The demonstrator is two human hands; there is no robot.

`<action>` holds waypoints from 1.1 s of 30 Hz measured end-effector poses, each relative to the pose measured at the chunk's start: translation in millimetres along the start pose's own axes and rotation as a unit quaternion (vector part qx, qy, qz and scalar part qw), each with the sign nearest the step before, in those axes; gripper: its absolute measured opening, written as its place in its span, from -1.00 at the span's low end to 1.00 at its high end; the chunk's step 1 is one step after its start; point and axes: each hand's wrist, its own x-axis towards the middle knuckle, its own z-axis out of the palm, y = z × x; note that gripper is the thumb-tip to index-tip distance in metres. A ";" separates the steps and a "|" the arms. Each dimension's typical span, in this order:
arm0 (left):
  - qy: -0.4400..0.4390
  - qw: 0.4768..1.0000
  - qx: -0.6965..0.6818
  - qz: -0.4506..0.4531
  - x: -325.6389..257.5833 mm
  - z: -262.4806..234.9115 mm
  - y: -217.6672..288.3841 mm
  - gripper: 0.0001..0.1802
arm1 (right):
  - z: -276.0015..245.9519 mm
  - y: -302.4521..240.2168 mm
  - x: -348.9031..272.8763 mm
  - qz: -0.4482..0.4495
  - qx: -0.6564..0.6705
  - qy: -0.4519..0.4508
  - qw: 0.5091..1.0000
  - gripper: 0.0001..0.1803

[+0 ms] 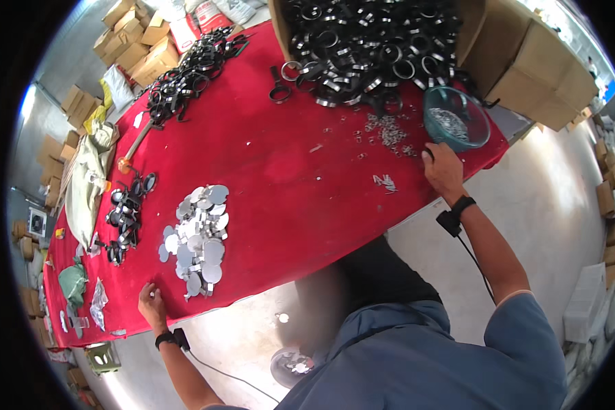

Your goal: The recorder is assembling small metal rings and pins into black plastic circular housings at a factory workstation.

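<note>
My left hand [152,304] rests on the near edge of the red-covered table [280,171], fingers curled, just left of a pile of flat silver discs [199,232]. My right hand [443,167] reaches across the table, its fingers bent beside scattered small metal clips [389,130] and just below a teal glass bowl [456,117] of small silver parts. Whether the fingers pinch a clip is hidden. Both wrists carry black bands with cables.
A big heap of black and silver rings [362,41] spills from a cardboard box at the table's far side. More black rings [184,75] lie far left, and dark parts [124,215] beside the discs. Cardboard boxes [540,68] stand right; cartons line the floor.
</note>
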 end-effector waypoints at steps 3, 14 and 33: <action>0.050 0.997 -0.059 -0.030 4.1 2.8 55.9 -0.62 | -7.9 5.9 14.1 -0.075 -0.018 0.036 0.996 -0.72; 0.175 0.968 -0.068 -0.166 -30.9 -38.9 48.5 -0.38 | 74.9 -71.3 155.8 0.046 0.086 -0.097 0.991 -0.58; 0.082 0.847 -0.521 -0.070 -36.7 -69.7 290.0 -0.49 | 4.3 -150.8 51.5 0.082 0.300 0.043 0.950 -0.61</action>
